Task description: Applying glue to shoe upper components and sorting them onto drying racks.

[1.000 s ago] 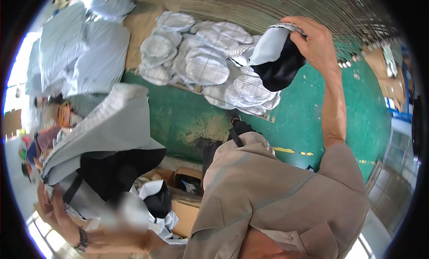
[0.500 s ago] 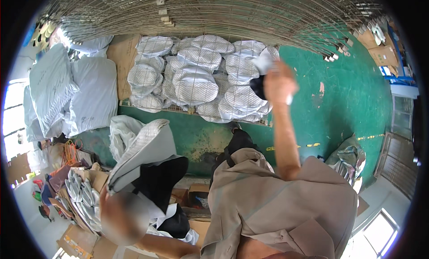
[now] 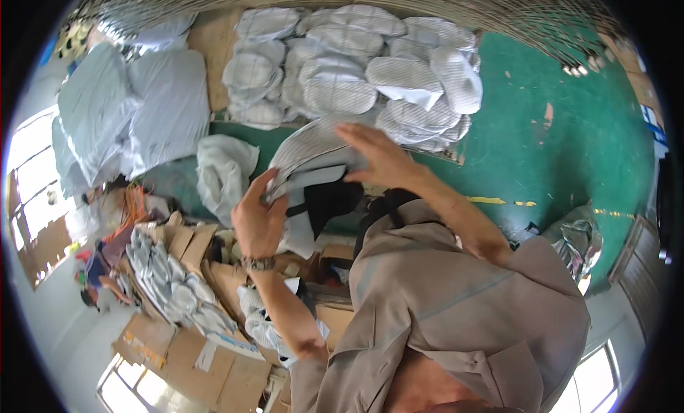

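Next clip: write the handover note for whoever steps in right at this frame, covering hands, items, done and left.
Left hand grips the lower edge of a grey striped pad with black lining, held up in front. Right hand lies flat on top of it.
Done: many similar pads piled on the green floor ahead.
Left: the held pad isn't on the pile; more pads lie in cardboard boxes below left.

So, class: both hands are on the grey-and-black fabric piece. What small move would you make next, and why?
Probably lift the right hand slightly to free the top layer, I judge. The left hand grips the edge of the striped grey piece, the right lies flat on top, and the black part hangs beneath.
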Demonstrator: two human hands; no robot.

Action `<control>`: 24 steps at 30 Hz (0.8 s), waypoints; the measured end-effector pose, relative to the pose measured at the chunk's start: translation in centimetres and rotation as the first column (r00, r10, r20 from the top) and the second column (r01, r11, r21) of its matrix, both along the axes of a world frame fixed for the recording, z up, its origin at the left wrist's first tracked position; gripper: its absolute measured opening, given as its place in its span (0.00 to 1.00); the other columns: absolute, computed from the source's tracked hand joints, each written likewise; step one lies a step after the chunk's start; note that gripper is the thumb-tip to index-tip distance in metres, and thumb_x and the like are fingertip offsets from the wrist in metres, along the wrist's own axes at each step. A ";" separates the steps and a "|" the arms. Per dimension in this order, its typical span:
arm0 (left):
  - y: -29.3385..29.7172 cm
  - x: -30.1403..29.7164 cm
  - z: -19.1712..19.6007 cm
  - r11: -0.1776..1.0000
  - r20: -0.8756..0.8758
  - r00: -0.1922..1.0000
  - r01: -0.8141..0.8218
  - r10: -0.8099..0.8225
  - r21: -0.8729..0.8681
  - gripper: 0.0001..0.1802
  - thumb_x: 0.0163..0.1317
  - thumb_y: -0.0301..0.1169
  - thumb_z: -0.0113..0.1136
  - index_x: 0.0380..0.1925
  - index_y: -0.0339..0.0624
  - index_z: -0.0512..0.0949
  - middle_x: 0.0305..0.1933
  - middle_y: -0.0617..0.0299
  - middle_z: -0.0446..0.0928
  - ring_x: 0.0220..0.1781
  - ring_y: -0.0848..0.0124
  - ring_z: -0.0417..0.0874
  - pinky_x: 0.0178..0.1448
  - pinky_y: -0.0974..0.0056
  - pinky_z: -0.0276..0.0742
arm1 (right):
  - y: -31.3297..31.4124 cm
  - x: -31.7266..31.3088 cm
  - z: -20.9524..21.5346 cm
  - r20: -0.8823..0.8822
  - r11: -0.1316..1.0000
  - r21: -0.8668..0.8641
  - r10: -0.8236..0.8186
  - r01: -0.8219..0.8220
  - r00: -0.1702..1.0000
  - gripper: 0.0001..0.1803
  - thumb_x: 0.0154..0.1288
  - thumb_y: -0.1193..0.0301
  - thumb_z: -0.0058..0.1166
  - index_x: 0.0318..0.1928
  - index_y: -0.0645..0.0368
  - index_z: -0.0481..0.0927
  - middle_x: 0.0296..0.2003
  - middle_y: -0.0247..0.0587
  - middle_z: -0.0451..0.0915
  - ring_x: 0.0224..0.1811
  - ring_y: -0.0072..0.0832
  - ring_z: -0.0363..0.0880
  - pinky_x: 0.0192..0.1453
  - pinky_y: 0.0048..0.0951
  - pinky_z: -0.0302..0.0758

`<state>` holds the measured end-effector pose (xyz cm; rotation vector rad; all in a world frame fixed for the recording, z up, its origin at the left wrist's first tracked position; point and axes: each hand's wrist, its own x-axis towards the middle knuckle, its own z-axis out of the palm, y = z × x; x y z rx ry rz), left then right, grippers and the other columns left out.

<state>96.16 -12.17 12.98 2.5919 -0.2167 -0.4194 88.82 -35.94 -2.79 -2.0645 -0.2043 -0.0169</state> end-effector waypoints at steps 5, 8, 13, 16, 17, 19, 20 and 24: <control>-2.2 1.1 -0.1 0.991 -0.171 0.976 0.128 -0.132 -0.038 0.29 0.49 0.22 0.65 0.56 0.50 0.82 0.45 0.51 0.85 0.27 0.65 0.81 0.38 0.63 0.78 | -3.0 0.3 -2.1 0.028 0.997 -0.067 0.031 -0.029 0.999 0.33 0.54 0.79 0.66 0.63 0.51 0.78 0.56 0.45 0.82 0.57 0.42 0.80 0.62 0.40 0.75; -2.0 1.4 -1.5 0.987 -0.180 0.971 0.149 -0.157 -0.056 0.32 0.49 0.20 0.65 0.59 0.51 0.81 0.58 0.50 0.81 0.33 0.62 0.84 0.41 0.61 0.80 | -5.2 1.4 -1.2 -0.124 0.998 -0.054 -0.030 0.023 0.992 0.26 0.54 0.83 0.62 0.54 0.50 0.84 0.47 0.43 0.86 0.45 0.41 0.85 0.51 0.38 0.80; -3.0 1.4 -4.0 0.953 -0.056 0.958 0.270 -0.280 -0.136 0.49 0.46 0.14 0.67 0.71 0.58 0.67 0.76 0.48 0.63 0.40 0.53 0.85 0.41 0.59 0.81 | -8.8 5.0 -0.7 -0.009 0.979 -0.167 -0.123 0.119 0.992 0.20 0.58 0.82 0.59 0.50 0.50 0.86 0.43 0.43 0.87 0.44 0.42 0.86 0.49 0.39 0.81; -4.1 1.9 -4.7 0.960 -0.008 0.968 0.246 -0.249 -0.131 0.49 0.46 0.14 0.66 0.72 0.59 0.66 0.76 0.48 0.63 0.40 0.51 0.85 0.39 0.59 0.80 | -10.3 8.4 -0.1 0.085 0.973 -0.220 -0.057 0.075 0.995 0.18 0.59 0.82 0.59 0.49 0.52 0.86 0.44 0.43 0.87 0.45 0.42 0.86 0.50 0.40 0.81; -4.6 2.0 -5.2 0.957 -0.013 0.967 0.251 -0.256 -0.143 0.49 0.46 0.14 0.66 0.72 0.59 0.66 0.76 0.48 0.63 0.40 0.51 0.85 0.39 0.59 0.80 | -10.8 9.7 0.1 0.090 0.973 -0.225 -0.040 0.059 0.995 0.17 0.60 0.82 0.58 0.49 0.53 0.86 0.45 0.42 0.87 0.46 0.42 0.86 0.51 0.41 0.81; -5.6 2.3 -5.8 0.958 0.114 0.958 0.272 -0.262 -0.087 0.52 0.47 0.15 0.66 0.75 0.55 0.60 0.78 0.47 0.59 0.40 0.50 0.85 0.38 0.57 0.81 | -12.1 12.0 0.6 0.137 0.967 -0.248 -0.017 0.051 0.990 0.17 0.60 0.82 0.58 0.49 0.53 0.86 0.45 0.42 0.87 0.46 0.42 0.85 0.51 0.41 0.81; -6.2 2.5 -6.2 0.958 0.177 0.947 0.281 -0.267 -0.061 0.54 0.48 0.15 0.66 0.76 0.54 0.57 0.79 0.46 0.57 0.39 0.50 0.86 0.37 0.56 0.81 | -13.0 12.8 0.8 0.188 0.964 -0.264 0.010 0.041 0.982 0.17 0.60 0.82 0.58 0.49 0.53 0.86 0.45 0.42 0.87 0.47 0.42 0.85 0.51 0.41 0.81; -9.7 1.5 -7.6 0.977 0.272 0.959 0.129 -0.079 -0.171 0.58 0.49 0.17 0.66 0.79 0.49 0.47 0.80 0.38 0.50 0.44 0.48 0.87 0.36 0.56 0.83 | -16.9 14.1 1.0 0.220 0.934 -0.322 -0.085 0.155 0.972 0.19 0.60 0.83 0.55 0.49 0.50 0.86 0.47 0.39 0.87 0.50 0.40 0.85 0.54 0.40 0.81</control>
